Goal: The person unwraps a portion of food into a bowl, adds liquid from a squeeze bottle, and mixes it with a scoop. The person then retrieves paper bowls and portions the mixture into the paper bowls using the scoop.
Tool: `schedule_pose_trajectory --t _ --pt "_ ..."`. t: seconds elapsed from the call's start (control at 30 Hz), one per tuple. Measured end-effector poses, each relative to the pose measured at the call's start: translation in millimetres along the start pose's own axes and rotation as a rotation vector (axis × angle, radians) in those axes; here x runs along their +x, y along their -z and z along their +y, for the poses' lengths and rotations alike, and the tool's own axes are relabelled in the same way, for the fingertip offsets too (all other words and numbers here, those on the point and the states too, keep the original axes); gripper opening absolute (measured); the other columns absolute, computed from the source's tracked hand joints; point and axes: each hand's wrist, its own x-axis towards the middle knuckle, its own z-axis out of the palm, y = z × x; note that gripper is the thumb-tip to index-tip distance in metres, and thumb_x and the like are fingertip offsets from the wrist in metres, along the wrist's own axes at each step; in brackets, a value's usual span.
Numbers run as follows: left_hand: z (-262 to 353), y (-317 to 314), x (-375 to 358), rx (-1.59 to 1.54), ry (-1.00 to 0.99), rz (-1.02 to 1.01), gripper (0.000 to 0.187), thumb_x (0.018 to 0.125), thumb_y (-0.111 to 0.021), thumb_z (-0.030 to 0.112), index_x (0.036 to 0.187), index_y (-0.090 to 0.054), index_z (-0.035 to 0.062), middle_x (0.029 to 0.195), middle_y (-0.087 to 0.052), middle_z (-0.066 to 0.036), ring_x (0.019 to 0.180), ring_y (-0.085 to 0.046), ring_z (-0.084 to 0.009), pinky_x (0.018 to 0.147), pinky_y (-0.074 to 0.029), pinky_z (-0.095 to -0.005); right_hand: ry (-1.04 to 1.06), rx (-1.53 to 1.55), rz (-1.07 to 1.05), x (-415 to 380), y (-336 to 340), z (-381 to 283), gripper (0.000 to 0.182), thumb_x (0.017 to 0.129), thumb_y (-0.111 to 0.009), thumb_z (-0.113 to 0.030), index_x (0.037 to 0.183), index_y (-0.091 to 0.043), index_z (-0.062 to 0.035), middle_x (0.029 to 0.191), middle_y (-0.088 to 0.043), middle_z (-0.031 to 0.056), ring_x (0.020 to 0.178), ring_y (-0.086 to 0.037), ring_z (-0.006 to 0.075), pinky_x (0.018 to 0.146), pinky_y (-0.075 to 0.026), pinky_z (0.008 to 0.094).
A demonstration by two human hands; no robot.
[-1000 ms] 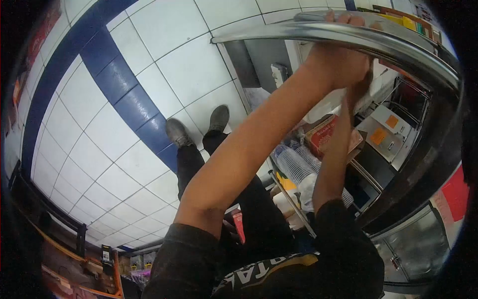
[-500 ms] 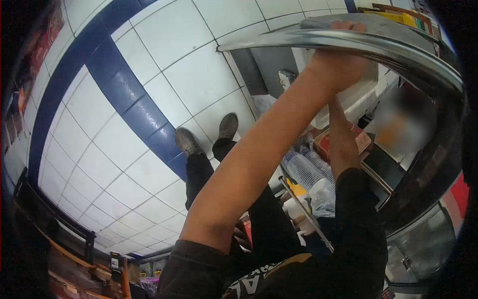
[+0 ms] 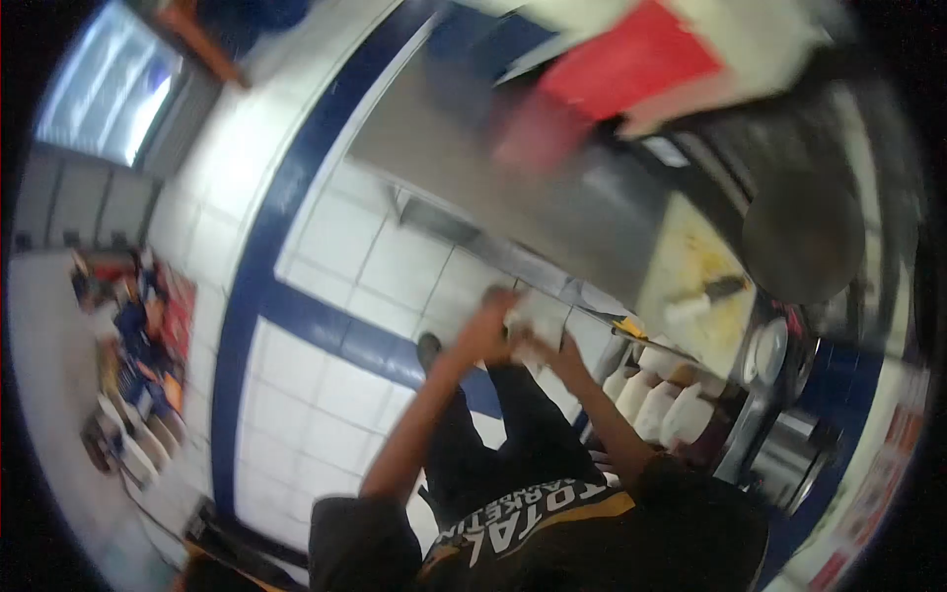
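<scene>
Near the counter, the left hand and right hand flank a blurred pale thing, seemingly a handling step whose next move calls for steady control, but I cannot tell whether their fingers clamp it.

The left hand has left the curved metal edge. It and the right hand are now together before the steel counter, a blurred pale item between them. A yellowed board has appeared at the counter's right.
</scene>
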Motion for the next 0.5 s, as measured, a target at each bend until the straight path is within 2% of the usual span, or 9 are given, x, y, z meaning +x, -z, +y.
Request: schedule_pose_trajectory --t 0.03,0.1,0.13,0.17,0.2,0.27,0.33,0.37,0.5 --pt "36.5 -10.5 -25.1 -0.049 -0.072 -0.036 0.057 0.083 -0.07 0.021 0.132 -0.051 -0.0012 0.133 -0.054 -0.024 0.127 -0.05 -0.0382 0.108 -0.039 -0.0428 0.04 -0.216 -0.091 -33.4 11.6 -15.5 0.052 0.087 -0.072 -0.02 0.13 -0.05 -0.0003 0.114 -0.064 0.0099 0.102 -0.061 0.0193 0.089 -0.05 0.0342" --pt "120.9 -17.7 -63.8 -0.079 -0.009 -0.189 0.064 0.083 -0.072 0.022 0.138 -0.046 0.0001 0.131 -0.056 -0.024 0.124 -0.052 -0.0385 0.106 -0.041 -0.0435 -0.042 -0.136 -0.209 -104.4 28.8 -40.1 0.055 0.088 -0.07 -0.022 0.132 -0.048 0.001 0.118 -0.063 0.0116 0.107 -0.059 0.019 0.092 -0.049 0.0338" --pt "144.7 -25.1 -80.5 -0.089 0.031 -0.279 0.066 0.084 -0.072 0.023 0.14 -0.045 0.0006 0.13 -0.056 -0.025 0.123 -0.054 -0.0385 0.104 -0.042 -0.0438 -0.065 -0.094 -0.248 -123.8 40.3 -4.1 0.059 0.088 -0.07 -0.026 0.134 -0.046 0.001 0.119 -0.061 0.012 0.108 -0.059 0.0193 0.093 -0.048 0.0329" --pt "177.5 -30.7 -88.7 -0.055 0.044 -0.315 0.068 0.083 -0.072 0.021 0.141 -0.043 0.0019 0.129 -0.056 -0.027 0.12 -0.055 -0.0408 0.102 -0.044 -0.0441 -0.06 0.17 -0.212 -165.9 44.2 -35.8 0.059 0.089 -0.07 -0.029 0.133 -0.046 0.0013 0.118 -0.062 0.0141 0.109 -0.059 0.0216 0.092 -0.049 0.0336" --pt "208.9 -38.9 -95.4 -0.027 0.061 -0.354 0.069 0.081 -0.073 0.018 0.141 -0.042 0.0032 0.128 -0.055 -0.029 0.117 -0.056 -0.0431 0.099 -0.046 -0.0444 -0.022 0.221 -0.149 -190.6 54.0 -35.5 0.059 0.089 -0.07 -0.029 0.133 -0.046 0.0013 0.118 -0.062 0.0141 0.109 -0.059 0.0216 0.092 -0.049 0.0336" --pt "238.6 -65.9 -104.9 0.032 -0.064 -0.415 0.06 0.084 -0.071 0.018 0.136 -0.046 0.0023 0.117 -0.063 -0.026 0.106 -0.062 -0.0424 0.091 -0.051 -0.0442 0.054 -0.057 0.15 -248.2 70.0 -18.9 0.065 0.088 -0.071 -0.037 0.134 -0.045 0.0 0.107 -0.067 0.0192 0.098 -0.066 0.0288 0.084 -0.053 0.0367" --pt "248.5 -103.6 -105.6 -0.073 0.101 -0.484 0.043 0.088 -0.067 0.017 0.126 -0.051 0.0026 0.105 -0.067 -0.025 0.092 -0.068 -0.0399 0.081 -0.055 -0.0437 0.085 0.024 0.329 -300.3 93.4 -15.5 0.061 0.089 -0.069 -0.037 0.13 -0.047 0.0016 0.101 -0.067 0.0218 0.092 -0.068 0.0293 0.079 -0.054 0.0369" --pt "270.5 -124.4 -103.9 -0.042 0.052 -0.476 0.027 0.092 -0.061 0.016 0.114 -0.053 0.0024 0.092 -0.068 -0.022 0.078 -0.07 -0.0356 0.069 -0.055 -0.0424 0.109 0.035 0.39 -336.7 108.2 -30.4 0.059 0.09 -0.068 -0.038 0.129 -0.049 0.0018 0.096 -0.068 0.0216 0.087 -0.068 0.0294 0.077 -0.054 0.0373" --pt "359.0 -226.5 -97.3 0.046 -0.204 -0.728 0.018 0.094 -0.059 0.015 0.104 -0.054 0.002 0.079 -0.065 -0.02 0.07 -0.067 -0.034 0.061 -0.052 -0.0405 0.061 0.092 0.707 -435.7 161.3 -4.0 0.048 0.093 -0.064 -0.036 0.125 -0.053 -0.0005 0.093 -0.069 0.0192 0.082 -0.069 0.0273 0.075 -0.053 0.0359"
